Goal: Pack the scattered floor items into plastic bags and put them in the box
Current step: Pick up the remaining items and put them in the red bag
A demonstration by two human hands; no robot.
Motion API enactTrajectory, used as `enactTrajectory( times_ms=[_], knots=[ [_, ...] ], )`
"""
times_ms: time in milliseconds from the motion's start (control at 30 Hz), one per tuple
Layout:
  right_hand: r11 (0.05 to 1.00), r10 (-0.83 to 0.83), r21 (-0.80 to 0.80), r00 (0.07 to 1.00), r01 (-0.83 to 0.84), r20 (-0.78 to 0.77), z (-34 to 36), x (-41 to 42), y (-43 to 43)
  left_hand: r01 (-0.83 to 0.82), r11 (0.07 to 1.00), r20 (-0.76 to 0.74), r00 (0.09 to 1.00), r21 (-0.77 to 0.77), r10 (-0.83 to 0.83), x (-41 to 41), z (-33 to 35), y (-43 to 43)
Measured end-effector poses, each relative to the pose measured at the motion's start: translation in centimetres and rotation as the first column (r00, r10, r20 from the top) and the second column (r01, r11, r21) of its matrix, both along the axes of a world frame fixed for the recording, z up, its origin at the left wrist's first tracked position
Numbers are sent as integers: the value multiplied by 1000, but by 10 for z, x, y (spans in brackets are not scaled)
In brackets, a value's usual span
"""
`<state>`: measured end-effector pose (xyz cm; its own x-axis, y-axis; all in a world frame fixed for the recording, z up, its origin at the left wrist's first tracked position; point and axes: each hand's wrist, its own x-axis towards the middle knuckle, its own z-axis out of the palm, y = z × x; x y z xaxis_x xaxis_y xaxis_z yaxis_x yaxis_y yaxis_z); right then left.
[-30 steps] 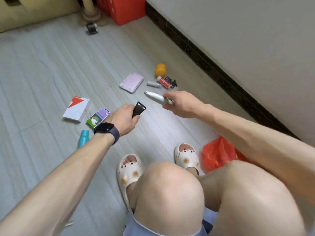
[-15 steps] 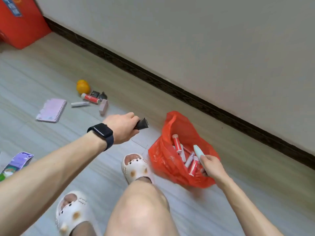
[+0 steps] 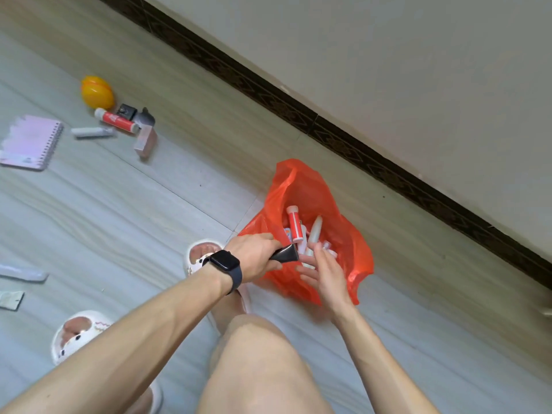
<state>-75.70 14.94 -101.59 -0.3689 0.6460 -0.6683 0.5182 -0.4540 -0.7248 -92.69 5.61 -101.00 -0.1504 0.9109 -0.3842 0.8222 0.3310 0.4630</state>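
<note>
- The dark skirting board (image 3: 298, 112) ran just beyond both hands, with a strip of bare floor between it and the red plastic bag (image 3: 310, 186).
- Open floor stretched away from my left hand (image 3: 254, 255) towards a notebook (image 3: 30, 141), an orange egg-shaped thing (image 3: 97, 92) and a red tube (image 3: 115, 120), all well apart from the bag.
- The left hand gripped a black tube (image 3: 285, 254), its flat end over the bag's near edge.
- The right hand (image 3: 324, 271) was open, fingers spread, beside that tube; I couldn't tell whether its fingertips touched anything.
- The bag sat crumpled under both hands, mouth gaping, holding a red-and-white tube (image 3: 294, 224) and a pale pen-shaped item (image 3: 315, 231).
</note>
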Motion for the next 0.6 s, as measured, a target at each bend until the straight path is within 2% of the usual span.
enactTrajectory(
  times_ms=[33, 100, 233, 300, 333, 400, 467, 500, 567, 600],
  knots=[
    [999, 32, -34, 998, -33, -53, 6, 0, -4, 5, 1000, 8, 1000, 11, -6, 4, -3, 4],
    [999, 45, 4, 997, -44, -66, 9, 5, -6, 22, 999, 18, 1000, 26, -22, 14, -4, 12],
    [989, -22, 148, 998, 14, 54, 4, 11, 11, 63, 984, -18, 998, 168, -61, 34, -6, 29],
    [963, -107, 255, 990, 80, 91, 1, 12, 28, 125, 952, -172, 982, 280, -78, 36, -13, 33],
    [939, -161, 322, 982, 120, 104, -2, 11, 37, 166, 950, -272, 958, 263, -92, 34, -16, 34],
    [900, -210, 415, 966, 130, 152, -1, 3, 53, 239, 964, -464, 871, 117, -160, 24, -21, 32],
    [889, -101, 457, 959, -32, 263, -2, -7, 61, 278, 959, -564, 783, -59, -261, 13, -26, 26],
    [863, 42, 457, 931, -217, 362, -4, -11, 62, 275, 951, -580, 756, -138, -303, 7, -26, 21],
    [690, 349, 378, 741, -618, 574, -9, -19, 57, 262, 941, -573, 747, -214, -338, -3, -21, 9],
    [603, 439, 327, 645, -727, 625, -8, -22, 52, 257, 944, -562, 759, -206, -329, -6, -17, 2]
  ],
)
